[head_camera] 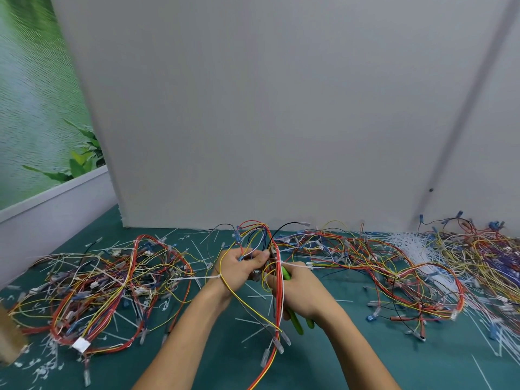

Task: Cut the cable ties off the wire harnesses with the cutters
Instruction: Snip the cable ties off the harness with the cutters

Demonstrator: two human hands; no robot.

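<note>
My left hand (pixel 242 267) grips a wire harness (pixel 277 299) of red, yellow and white wires, held up over the middle of the green mat. My right hand (pixel 299 291) holds the green-handled cutters (pixel 295 319), their head hidden behind the red wires near a white cable tie (pixel 295 265) on the bundle. Another white cable tie (pixel 202 277) sticks out left by my left wrist. The cutter jaws are not visible.
A pile of tangled harnesses (pixel 107 288) lies at the left, another pile (pixel 380 266) at the right, and a far-right heap (pixel 484 249). Loose white cable ties (pixel 416 249) lie at the right, cut bits all over the mat. A white wall panel (pixel 281 108) stands behind.
</note>
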